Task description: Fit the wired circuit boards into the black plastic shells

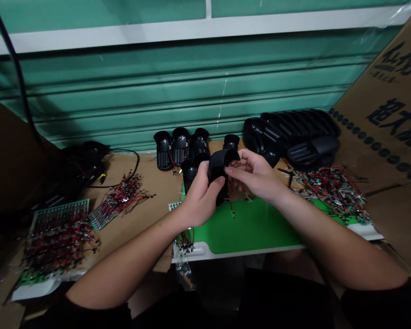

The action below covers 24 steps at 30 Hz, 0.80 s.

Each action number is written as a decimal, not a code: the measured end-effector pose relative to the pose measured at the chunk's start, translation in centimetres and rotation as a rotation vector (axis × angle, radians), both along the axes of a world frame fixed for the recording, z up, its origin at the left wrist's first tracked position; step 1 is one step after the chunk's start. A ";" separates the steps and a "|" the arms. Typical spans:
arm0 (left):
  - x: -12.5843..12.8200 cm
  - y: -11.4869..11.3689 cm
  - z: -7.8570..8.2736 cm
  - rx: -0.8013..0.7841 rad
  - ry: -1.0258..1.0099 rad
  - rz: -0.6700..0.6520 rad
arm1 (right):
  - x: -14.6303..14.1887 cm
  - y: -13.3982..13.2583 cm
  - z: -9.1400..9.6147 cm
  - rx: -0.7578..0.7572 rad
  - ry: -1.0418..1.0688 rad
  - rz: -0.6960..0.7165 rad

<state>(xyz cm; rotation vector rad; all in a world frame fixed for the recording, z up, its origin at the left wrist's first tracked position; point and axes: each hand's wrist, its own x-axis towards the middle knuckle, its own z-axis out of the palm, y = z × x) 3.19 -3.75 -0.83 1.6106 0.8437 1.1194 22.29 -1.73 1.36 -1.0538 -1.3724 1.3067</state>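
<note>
Over the green board, my left hand (203, 194) is closed round a curved black plastic housing (219, 161), with the thumb pressed on its near side. Thumb and fingertips of my right hand (255, 176) are pinched together at the housing's right side. What those fingertips hold, if anything, is too small and dark to make out. Thin red wires (232, 205) with a small end piece hang below the right fingers. Just behind my hands stand several similar black housings (181, 146), some with red wires coming out.
A green board with a white rim (253, 228) lies under my hands. Wired circuit boards (60, 233) lie at left, and a heap of wired parts (339, 192) at right. Stacked black housings (294, 132) stand before the green shutter (140, 105). A cardboard box (390, 119) bounds the right side.
</note>
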 end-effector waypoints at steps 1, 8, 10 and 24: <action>0.0 0.0 0.0 -0.022 -0.017 0.001 | 0.0 0.0 0.1 0.002 0.002 0.023; 0.5 0.7 -0.2 -0.153 -0.177 0.110 | 0.3 -0.4 1.0 0.005 -0.027 0.138; 0.6 0.8 -0.3 -0.172 -0.189 0.116 | 0.3 -0.5 1.1 -0.007 -0.043 0.143; 0.4 0.9 -0.4 -0.165 -0.121 0.165 | 0.7 -0.5 0.9 -0.003 -0.160 0.241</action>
